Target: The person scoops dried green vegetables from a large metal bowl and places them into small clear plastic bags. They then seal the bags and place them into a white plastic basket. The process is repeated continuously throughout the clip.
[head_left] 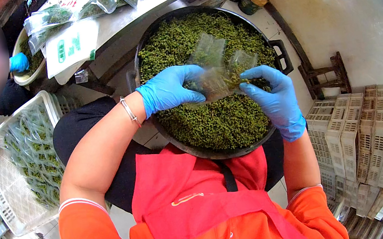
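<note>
A wide black tub (222, 154) full of small green berries on stems, like green peppercorns (218, 128), sits at my lap. Over it, my left hand (169, 88), in a blue glove, is closed on a small clear plastic bag (214, 85), blurred by motion. Beside the bag's right end, my right hand (276, 98), gloved in the same blue, has thumb and fingertips pinched around a few green peppercorns. Just beyond both hands, more clear plastic (210, 49) lies on the heap; whether it is part of the held bag I cannot tell.
At the left stands a white crate (6, 199) with rows of filled bags (36, 154). A metal table (152, 0) bears more bags ahead. A co-worker's gloved hand (18, 62) is at a basin (25, 80). Stacked crates (355, 138) and a wooden stool (325, 76) stand right.
</note>
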`<action>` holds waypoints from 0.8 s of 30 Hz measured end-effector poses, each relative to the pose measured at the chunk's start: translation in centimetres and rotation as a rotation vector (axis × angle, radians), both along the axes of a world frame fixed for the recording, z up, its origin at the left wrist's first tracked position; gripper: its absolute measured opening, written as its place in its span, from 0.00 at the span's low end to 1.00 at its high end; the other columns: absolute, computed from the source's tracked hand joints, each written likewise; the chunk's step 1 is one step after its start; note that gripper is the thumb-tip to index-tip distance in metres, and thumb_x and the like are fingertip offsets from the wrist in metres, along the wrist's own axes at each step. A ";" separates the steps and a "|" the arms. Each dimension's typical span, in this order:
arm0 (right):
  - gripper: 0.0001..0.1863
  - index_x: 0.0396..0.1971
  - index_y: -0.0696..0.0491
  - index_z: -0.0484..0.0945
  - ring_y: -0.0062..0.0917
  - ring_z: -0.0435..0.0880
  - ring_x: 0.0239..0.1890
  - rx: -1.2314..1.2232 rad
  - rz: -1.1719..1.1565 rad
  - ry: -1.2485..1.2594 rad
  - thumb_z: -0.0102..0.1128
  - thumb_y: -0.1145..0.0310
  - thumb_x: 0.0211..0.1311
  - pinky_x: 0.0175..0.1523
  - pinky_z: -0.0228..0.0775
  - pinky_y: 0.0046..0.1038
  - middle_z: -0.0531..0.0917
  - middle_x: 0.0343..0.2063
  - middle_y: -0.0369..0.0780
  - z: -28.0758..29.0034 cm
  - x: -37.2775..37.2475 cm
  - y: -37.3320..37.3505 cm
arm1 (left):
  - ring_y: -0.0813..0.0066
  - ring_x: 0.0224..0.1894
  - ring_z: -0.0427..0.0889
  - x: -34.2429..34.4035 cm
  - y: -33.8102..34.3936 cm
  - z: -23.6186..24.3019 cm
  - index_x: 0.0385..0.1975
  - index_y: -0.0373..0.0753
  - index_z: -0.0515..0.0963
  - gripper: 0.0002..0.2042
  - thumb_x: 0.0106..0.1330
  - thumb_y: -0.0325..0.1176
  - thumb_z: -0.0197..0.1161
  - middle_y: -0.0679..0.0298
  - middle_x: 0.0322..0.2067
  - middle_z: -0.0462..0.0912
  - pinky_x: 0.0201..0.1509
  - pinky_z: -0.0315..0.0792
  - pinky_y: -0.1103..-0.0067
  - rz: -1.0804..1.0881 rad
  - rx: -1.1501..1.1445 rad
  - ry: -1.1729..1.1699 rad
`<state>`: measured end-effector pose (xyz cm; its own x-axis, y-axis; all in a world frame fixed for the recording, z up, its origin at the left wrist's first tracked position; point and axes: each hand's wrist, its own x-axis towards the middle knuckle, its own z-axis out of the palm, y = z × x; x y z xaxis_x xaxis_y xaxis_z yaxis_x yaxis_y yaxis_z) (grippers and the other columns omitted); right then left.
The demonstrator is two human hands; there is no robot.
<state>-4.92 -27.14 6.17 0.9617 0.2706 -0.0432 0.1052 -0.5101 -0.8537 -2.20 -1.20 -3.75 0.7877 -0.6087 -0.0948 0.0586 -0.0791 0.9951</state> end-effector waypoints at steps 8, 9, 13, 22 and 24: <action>0.33 0.57 0.48 0.78 0.44 0.70 0.60 -0.405 0.298 -0.388 0.75 0.58 0.47 0.67 0.59 0.43 0.84 0.45 0.42 2.3 -0.3 1.0 | 0.78 0.51 0.80 -0.4 -0.5 1.6 0.58 0.35 0.76 0.25 0.60 0.28 0.72 0.60 0.50 0.85 0.59 0.73 0.76 0.094 0.090 -0.097; 0.29 0.53 0.46 0.81 0.43 0.73 0.57 -0.448 0.295 -0.415 0.75 0.57 0.48 0.66 0.60 0.44 0.84 0.45 0.40 1.4 -0.4 1.8 | 0.78 0.52 0.80 -0.9 -1.0 1.8 0.58 0.35 0.76 0.24 0.60 0.27 0.71 0.60 0.50 0.85 0.59 0.73 0.76 0.097 0.059 -0.143; 0.15 0.41 0.43 0.85 0.38 0.76 0.54 -0.349 0.342 -0.446 0.73 0.63 0.51 0.63 0.60 0.45 0.86 0.41 0.33 -2.6 0.7 2.9 | 0.77 0.52 0.80 -1.6 -1.6 1.6 0.59 0.35 0.75 0.24 0.61 0.26 0.70 0.59 0.50 0.84 0.60 0.73 0.76 0.129 0.150 -0.335; 0.19 0.40 0.38 0.85 0.38 0.74 0.56 -0.557 0.228 -0.567 0.77 0.60 0.45 0.68 0.49 0.56 0.84 0.37 0.31 0.7 0.3 3.4 | 0.79 0.49 0.80 -1.8 -1.1 0.4 0.59 0.38 0.74 0.23 0.64 0.28 0.69 0.65 0.47 0.84 0.57 0.75 0.77 0.024 0.108 0.017; 0.20 0.41 0.38 0.84 0.36 0.76 0.54 -0.543 0.286 -0.455 0.77 0.59 0.45 0.68 0.50 0.55 0.84 0.36 0.32 0.0 0.6 3.1 | 0.78 0.48 0.80 -1.9 -1.5 1.1 0.59 0.39 0.74 0.23 0.64 0.30 0.70 0.63 0.46 0.85 0.56 0.75 0.76 0.043 0.060 -0.038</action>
<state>-4.35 -24.01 6.14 0.8119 0.5661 0.1424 0.5781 -0.7457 -0.3312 -4.07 -2.67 -2.67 0.8166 -0.5686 -0.0993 0.0254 -0.1364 0.9903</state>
